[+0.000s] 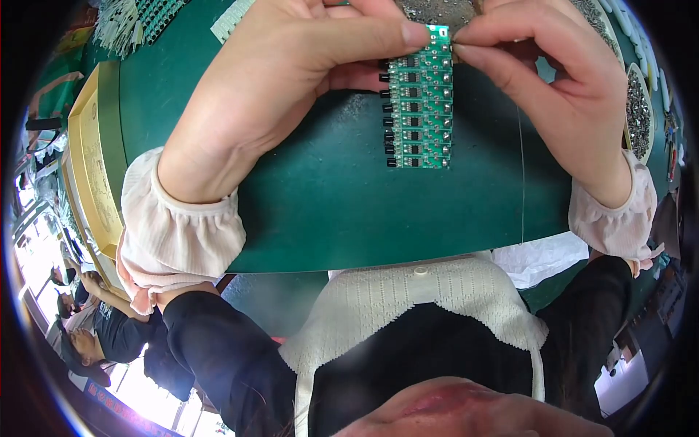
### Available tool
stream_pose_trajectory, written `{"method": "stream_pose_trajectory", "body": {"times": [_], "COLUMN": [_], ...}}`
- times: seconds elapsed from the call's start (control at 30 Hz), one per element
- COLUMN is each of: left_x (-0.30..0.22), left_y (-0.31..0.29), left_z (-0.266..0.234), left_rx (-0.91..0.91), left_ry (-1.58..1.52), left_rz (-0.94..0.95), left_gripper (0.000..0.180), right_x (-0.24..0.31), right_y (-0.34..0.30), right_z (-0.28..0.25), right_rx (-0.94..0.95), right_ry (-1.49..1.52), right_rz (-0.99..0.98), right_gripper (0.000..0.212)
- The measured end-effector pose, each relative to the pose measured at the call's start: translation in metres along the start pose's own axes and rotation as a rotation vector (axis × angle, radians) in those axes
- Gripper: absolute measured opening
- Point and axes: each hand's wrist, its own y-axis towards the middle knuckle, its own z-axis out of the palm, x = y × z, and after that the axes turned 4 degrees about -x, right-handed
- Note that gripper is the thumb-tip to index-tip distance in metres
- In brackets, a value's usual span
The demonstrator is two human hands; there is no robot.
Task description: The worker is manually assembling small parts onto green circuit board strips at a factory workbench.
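A green circuit board panel [421,124] is held over the green tabletop. It is a strip of several small joined boards, with black parts sticking out along its left edge and dark chips down its middle. My left hand [287,62] grips the panel near its far end, thumb on top and fingers underneath. Beside the panel's upper right edge, my right hand [557,76] has its thumb and forefinger pinched together. Whatever lies between those fingertips is too small to make out.
Small loose parts [439,10] lie beyond the hands. A tray of little metal pieces [638,116] stands at the right. On the left are a yellow box [96,156] and, farther off, boards with white wires [120,28]. White sheeting [542,261] hangs below the table's near edge.
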Motion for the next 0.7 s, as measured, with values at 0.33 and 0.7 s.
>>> {"method": "stream_pose_trajectory", "body": {"times": [0.33,0.7], "left_x": [-0.002,-0.002], "left_y": [0.002,-0.004], "left_z": [0.011,0.013], "left_rx": [-0.035,-0.036], "left_ry": [0.005,-0.057], "left_rz": [0.007,0.046], "left_gripper": [0.015,0.024], "right_x": [-0.032,-0.03], "right_y": [0.007,0.008], "right_z": [-0.005,-0.008], "right_rx": [0.053,0.041], "right_ry": [-0.252,-0.183], "right_rz": [-0.273,-0.361], "right_gripper": [0.029,0.028]}}
